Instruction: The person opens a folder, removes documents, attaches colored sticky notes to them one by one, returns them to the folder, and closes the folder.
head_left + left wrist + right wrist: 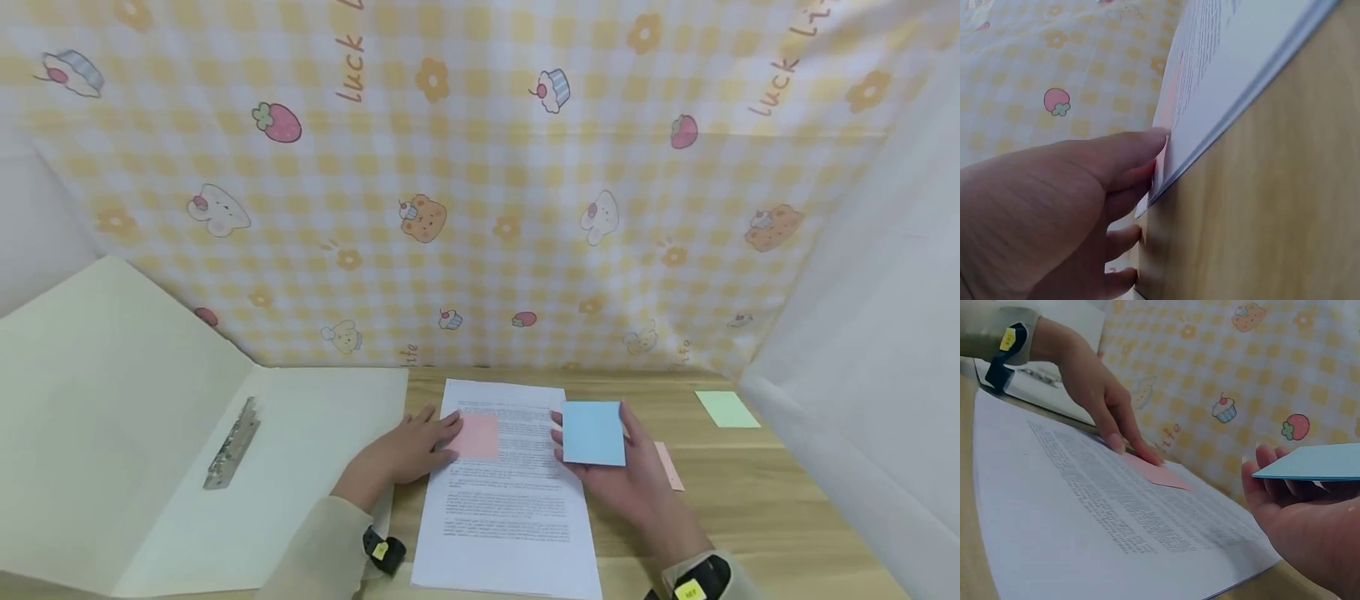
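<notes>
A stack of printed paper [510, 517] lies on the wooden table, with a pink sticky note [480, 437] on its upper left part. My left hand [411, 446] touches the left edge of that note with thumb and fingertips, its fingers fairly straight. In the right wrist view, the same pink note [1157, 474] lies under those fingertips. Over the right side of the paper, my right hand [637, 475] holds a thin blue sticky note pad [593, 433] above the page. The thumb is along the pad's right edge; fingers show past its left edge.
An open white folder [315, 467] with a metal clip [232, 443] takes up the left side. To the right lie a green sticky note [727, 409] and another pink piece [669, 466], partly behind my right hand. A checked curtain [480, 183] stands behind the table.
</notes>
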`<move>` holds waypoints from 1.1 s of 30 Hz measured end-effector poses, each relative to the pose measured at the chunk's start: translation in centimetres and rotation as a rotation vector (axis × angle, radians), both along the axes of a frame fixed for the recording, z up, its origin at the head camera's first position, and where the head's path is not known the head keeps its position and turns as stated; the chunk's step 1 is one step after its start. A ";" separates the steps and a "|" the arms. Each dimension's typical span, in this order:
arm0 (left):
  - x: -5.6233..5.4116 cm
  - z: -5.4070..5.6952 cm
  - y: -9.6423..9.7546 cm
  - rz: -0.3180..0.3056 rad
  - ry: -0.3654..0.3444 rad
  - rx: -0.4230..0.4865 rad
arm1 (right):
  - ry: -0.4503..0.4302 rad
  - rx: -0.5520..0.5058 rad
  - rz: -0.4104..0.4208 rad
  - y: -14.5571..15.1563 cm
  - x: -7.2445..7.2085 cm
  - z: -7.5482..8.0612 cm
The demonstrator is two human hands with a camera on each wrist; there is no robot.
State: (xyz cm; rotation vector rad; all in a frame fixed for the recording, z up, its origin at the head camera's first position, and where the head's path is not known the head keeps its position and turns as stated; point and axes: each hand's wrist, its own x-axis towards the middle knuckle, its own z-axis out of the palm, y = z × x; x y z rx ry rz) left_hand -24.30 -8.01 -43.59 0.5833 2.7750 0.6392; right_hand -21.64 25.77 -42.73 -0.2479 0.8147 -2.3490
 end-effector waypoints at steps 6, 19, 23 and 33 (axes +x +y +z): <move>-0.2 -0.1 0.8 0.003 0.138 0.018 | 0.041 -0.016 0.034 -1.2 0.9 -0.8; 2.9 2.7 7.2 -0.237 0.715 0.212 | 0.119 -0.029 0.111 -3.6 1.7 -1.9; 3.8 2.6 8.5 -0.282 0.753 0.200 | 0.188 -0.034 0.156 -4.1 2.2 -2.0; 4.8 2.6 9.2 -0.319 0.732 0.080 | 0.255 0.005 0.165 -4.6 3.0 -1.7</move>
